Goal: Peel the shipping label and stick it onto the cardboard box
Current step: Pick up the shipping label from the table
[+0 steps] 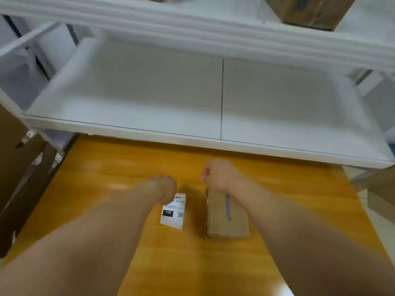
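Note:
A white shipping label [173, 212] with a barcode, a black "15H" block and a QR code lies flat on the orange wooden table [106, 189]. My left hand [164, 185] hovers over the label's far left corner and hides it, fingers curled, nothing visible in them. Just right of the label lies a small brown cardboard box [227, 216] with purple print along its top. My right hand [218, 175] is over the box's far end, curled into a loose fist, with no object seen in it. The view is motion-blurred.
A white metal shelf [213, 133] juts over the table's far edge, and a higher shelf carries a brown box [310, 11]. Large brown cartons [19, 167] stand left of the table, and another carton [380, 193] is at the right.

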Demonstrator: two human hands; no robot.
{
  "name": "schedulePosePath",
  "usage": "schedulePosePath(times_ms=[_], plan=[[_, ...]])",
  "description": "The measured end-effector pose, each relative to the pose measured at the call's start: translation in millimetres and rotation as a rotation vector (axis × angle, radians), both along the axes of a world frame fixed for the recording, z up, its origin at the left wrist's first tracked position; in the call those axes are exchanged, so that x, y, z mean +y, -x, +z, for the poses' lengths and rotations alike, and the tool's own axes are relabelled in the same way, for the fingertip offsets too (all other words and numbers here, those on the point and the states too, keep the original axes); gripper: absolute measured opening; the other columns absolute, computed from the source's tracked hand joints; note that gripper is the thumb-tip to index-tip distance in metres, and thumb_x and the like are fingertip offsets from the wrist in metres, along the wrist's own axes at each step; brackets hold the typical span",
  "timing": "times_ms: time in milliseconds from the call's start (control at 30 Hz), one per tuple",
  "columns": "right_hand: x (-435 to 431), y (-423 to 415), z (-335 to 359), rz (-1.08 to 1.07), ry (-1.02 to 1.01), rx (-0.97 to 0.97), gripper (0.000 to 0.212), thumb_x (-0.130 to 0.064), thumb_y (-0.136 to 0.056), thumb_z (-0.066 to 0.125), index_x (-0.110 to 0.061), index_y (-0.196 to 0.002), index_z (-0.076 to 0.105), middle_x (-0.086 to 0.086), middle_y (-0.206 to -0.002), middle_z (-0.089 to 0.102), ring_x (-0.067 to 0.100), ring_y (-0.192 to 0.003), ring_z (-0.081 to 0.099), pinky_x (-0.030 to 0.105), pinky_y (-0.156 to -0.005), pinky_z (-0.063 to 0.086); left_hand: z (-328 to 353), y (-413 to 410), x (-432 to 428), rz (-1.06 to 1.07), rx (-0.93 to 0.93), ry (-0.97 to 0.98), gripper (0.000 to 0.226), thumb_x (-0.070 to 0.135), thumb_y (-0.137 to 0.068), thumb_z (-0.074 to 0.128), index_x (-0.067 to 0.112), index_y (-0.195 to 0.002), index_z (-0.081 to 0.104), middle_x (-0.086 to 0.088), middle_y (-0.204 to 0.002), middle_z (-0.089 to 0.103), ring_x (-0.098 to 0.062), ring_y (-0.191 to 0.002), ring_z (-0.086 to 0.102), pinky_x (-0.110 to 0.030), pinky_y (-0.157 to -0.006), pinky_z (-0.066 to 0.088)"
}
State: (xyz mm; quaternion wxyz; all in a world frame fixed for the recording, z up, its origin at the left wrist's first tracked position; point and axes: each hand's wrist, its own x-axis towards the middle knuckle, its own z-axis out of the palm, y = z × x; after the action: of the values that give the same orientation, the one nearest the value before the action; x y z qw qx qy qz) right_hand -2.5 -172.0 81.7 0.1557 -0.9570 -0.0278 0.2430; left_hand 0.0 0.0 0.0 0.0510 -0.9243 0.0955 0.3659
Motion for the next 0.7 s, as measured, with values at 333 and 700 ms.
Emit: schedulePosePath(times_ms=[333,700], plan=[[6.7,-2.7,-34.0,0.030,-0.046,0.055,0.022,-0.016,-0.096,0.053,-0.015,-0.106,0.073,0.006,-0.112,0.071,0.023,-0.104,0.065,0.037,-0.091,0.055,-66.4,-11.2,7.8,0.088,0.105,-0.004,0.047,0.003,-0.083,0.045,0.021,-0.126,0.054,-0.018,-0.144,0.037,-0.047,-0.137,0.023,-0.057,-0.109,0.029],[7.4,-3.5,-19.5,-0.068,-0.087,0.050,0.025,-0.014,-0.096,0.050,-0.010,-0.105,0.073,0.007,-0.110,0.072,0.022,-0.101,0.067,0.025,-0.068,0.050,-7.6,-20.6,18.7,0.323,-0.137,0.401,0.015,0.011,-0.091,0.057,0.014,-0.094,0.072,-0.002,-0.108,0.070,-0.020,-0.095,0.063,-0.030,-0.071,0.055]])
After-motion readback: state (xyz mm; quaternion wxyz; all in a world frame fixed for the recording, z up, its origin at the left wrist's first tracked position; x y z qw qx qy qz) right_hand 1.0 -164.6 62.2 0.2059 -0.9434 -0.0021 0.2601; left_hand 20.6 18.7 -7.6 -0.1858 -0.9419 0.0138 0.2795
